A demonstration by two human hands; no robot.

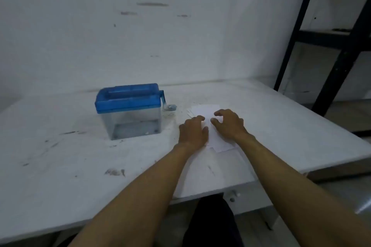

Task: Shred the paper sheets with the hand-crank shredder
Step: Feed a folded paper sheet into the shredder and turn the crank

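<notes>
A hand-crank shredder [128, 110] with a blue lid and a clear bin stands on the white table [60, 156]. Its blue crank [165, 101] hangs down on its right side. To the right of it lies a loose pile of white paper sheets [202, 109]. My left hand [192, 132] rests on the pile's left part with its fingers bent onto the paper. My right hand [227, 123] lies on the pile's right part, fingertips curled down on the sheets. Whether either hand pinches a sheet is not visible. The bin looks empty apart from a few specks.
A white wall rises right behind the table. A black metal shelf frame [341, 50] stands at the right, beyond the table's right edge. Dark smudges mark the tabletop at the left and front. The table's front edge [210, 194] runs close to my body.
</notes>
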